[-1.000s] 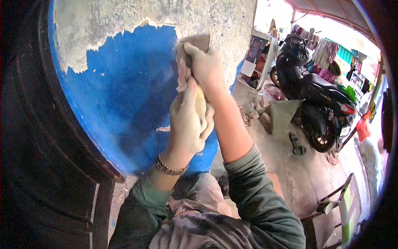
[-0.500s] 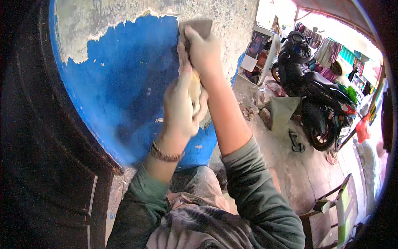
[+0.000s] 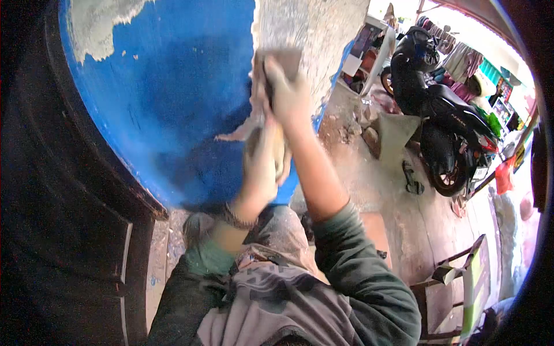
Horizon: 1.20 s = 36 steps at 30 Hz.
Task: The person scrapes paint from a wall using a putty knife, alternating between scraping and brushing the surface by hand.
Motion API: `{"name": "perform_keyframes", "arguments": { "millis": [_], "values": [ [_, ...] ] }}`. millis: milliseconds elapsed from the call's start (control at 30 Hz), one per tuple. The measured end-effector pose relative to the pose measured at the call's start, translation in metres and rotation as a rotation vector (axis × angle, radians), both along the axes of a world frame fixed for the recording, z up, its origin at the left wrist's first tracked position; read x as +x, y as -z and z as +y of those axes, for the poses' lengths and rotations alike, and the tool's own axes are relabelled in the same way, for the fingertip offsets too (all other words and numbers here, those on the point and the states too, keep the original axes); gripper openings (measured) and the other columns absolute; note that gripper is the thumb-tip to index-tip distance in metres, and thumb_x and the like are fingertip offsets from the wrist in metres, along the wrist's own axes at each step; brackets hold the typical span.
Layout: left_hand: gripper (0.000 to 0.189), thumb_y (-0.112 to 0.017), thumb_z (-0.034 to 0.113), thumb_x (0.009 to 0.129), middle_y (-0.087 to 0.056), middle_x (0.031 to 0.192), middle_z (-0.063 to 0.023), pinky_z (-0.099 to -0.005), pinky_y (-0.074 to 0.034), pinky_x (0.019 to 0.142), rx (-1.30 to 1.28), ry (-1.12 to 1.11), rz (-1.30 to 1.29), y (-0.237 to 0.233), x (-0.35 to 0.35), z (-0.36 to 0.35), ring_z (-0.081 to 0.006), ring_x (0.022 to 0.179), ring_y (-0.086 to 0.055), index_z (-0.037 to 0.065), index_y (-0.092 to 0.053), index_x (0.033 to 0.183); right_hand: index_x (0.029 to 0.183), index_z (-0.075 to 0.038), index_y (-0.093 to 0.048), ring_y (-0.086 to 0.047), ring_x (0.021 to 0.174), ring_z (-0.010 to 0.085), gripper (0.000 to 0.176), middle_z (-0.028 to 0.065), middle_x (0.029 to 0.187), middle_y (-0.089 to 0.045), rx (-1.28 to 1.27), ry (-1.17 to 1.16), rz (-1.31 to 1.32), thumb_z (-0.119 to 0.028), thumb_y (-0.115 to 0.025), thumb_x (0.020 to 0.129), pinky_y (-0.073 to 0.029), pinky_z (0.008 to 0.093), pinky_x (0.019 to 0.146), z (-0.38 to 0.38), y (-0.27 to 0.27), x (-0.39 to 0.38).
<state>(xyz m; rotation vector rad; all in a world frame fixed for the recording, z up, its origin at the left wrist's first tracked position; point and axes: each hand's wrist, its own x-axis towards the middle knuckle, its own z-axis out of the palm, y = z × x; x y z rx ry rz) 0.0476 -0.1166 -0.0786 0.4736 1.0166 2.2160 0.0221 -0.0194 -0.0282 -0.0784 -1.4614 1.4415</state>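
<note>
Both my hands are closed on a wide-bladed scraper with a yellowish handle (image 3: 280, 147). Its flat grey blade (image 3: 291, 57) lies against the wall where the blue paint (image 3: 184, 75) meets bare, rough plaster (image 3: 332, 34). My right hand (image 3: 288, 98) grips high, close to the blade, with the thumb along it. Lower down, my left hand (image 3: 261, 167) wraps the handle; it is blurred by motion. A ragged pale edge of paint (image 3: 236, 135) shows just left of my hands.
On the left is a dark panelled door (image 3: 69, 202). To the right, a black motorcycle (image 3: 441, 109) stands on the floor, with a sandal (image 3: 412, 177), a pale sack-like piece (image 3: 395, 141) and rubble near it. A small frame stand (image 3: 461, 277) sits at lower right.
My hands and the scraper have moved down along the paint edge. More bare plaster shows above the blade, and a ragged pale edge appears beside my hands. The view has shifted slightly.
</note>
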Motion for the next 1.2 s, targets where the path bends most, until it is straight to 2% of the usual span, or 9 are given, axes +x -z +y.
{"name": "perform_keyframes", "arguments": {
  "millis": [200,567,700,733,833,1000,1133,1167,1200],
  "values": [
    [0.036,-0.045,0.048,0.096,-0.045,0.058,0.0001,-0.0242,-0.024,0.029,-0.283,0.251,-0.229,0.17,0.023,-0.047,-0.0094,0.033,-0.037,0.012,-0.052,0.093,0.089,-0.004,-0.06,-0.054,0.057,0.0093,0.026,0.0009,0.069,-0.058,-0.386,-0.047,-0.406,-0.03,-0.063,0.091,-0.042,0.0238,0.05,-0.036,0.199,0.049],
    [0.04,-0.034,0.044,0.101,-0.053,0.076,0.0001,-0.0243,-0.039,0.047,-0.218,0.029,-0.265,0.213,0.025,-0.063,-0.0089,0.055,-0.051,0.009,-0.054,0.101,0.109,0.001,-0.057,-0.053,0.086,0.0085,0.03,0.0042,0.092,-0.064,-0.162,-0.327,-0.58,-0.026,-0.054,0.097,-0.046,0.0272,0.073,-0.086,0.228,0.105],
    [0.042,-0.045,0.035,0.099,-0.052,0.061,-0.0114,-0.0374,-0.04,0.056,-0.676,-0.273,0.641,0.215,0.01,-0.066,-0.0229,0.056,-0.051,0.0,-0.053,0.077,0.104,0.001,-0.056,-0.055,0.084,0.0134,0.027,0.0145,0.091,-0.065,0.092,0.048,-0.657,-0.024,-0.053,0.097,-0.046,0.0325,0.073,-0.082,0.223,0.119],
    [0.039,-0.053,0.031,0.096,-0.051,0.06,-0.0111,-0.0366,-0.038,0.055,-0.651,-0.347,0.659,0.194,-0.002,-0.065,-0.0236,0.055,-0.047,0.001,-0.052,0.072,0.103,-0.007,-0.053,-0.052,0.058,0.0083,0.022,0.0004,0.071,-0.053,-0.128,-0.014,-0.609,-0.026,-0.045,0.101,-0.04,0.0223,0.051,-0.071,0.264,0.118],
    [0.018,-0.069,0.013,0.084,-0.058,0.078,-0.0129,-0.0377,-0.045,0.066,-0.447,-0.721,1.072,0.156,-0.051,-0.043,-0.0287,0.071,-0.056,0.0,-0.056,0.085,0.101,-0.006,-0.051,-0.042,0.039,0.0082,0.023,-0.0013,0.057,-0.046,-0.223,0.05,-0.54,-0.028,-0.047,0.1,-0.032,0.0242,0.034,-0.044,0.292,0.127],
    [0.028,-0.073,0.015,0.077,-0.058,0.092,-0.0109,-0.0412,-0.045,0.074,-0.217,-1.156,1.398,0.105,-0.11,0.015,-0.0309,0.085,-0.056,0.004,-0.061,0.1,0.103,-0.006,-0.053,-0.042,0.044,0.0057,0.025,-0.0032,0.059,-0.046,-0.105,0.04,-0.565,-0.031,-0.051,0.098,-0.034,0.0213,0.04,-0.054,0.279,0.136],
    [0.02,-0.071,0.014,0.077,-0.057,0.087,-0.0075,-0.0398,-0.042,0.069,-0.179,-1.27,1.475,0.111,-0.129,0.035,-0.0269,0.077,-0.055,0.009,-0.063,0.094,0.108,-0.007,-0.051,-0.039,0.053,0.0018,0.019,-0.0062,0.067,-0.045,0.046,0.091,-0.578,-0.018,-0.058,0.095,-0.03,0.0185,0.046,-0.057,0.275,0.139],
    [0.018,-0.071,0.014,0.078,-0.057,0.085,-0.0071,-0.0396,-0.042,0.069,-0.152,-1.239,1.507,0.114,-0.133,0.034,-0.0268,0.077,-0.055,0.009,-0.063,0.093,0.12,0.0,-0.05,-0.051,0.109,0.0219,0.035,0.0138,0.116,-0.054,-0.171,0.029,-0.646,-0.006,-0.06,0.087,-0.038,0.0333,0.095,-0.062,0.269,0.145],
    [0.015,-0.07,0.013,0.079,-0.057,0.083,-0.0068,-0.0394,-0.042,0.068,-0.127,-1.208,1.537,0.118,-0.136,0.033,-0.0268,0.076,-0.055,0.009,-0.062,0.091,0.12,0.0,-0.05,-0.051,0.109,0.0219,0.035,0.0138,0.116,-0.054,-0.172,0.029,-0.645,-0.006,-0.06,0.087,-0.038,0.0333,0.095,-0.064,0.262,0.146]
  ]
}}
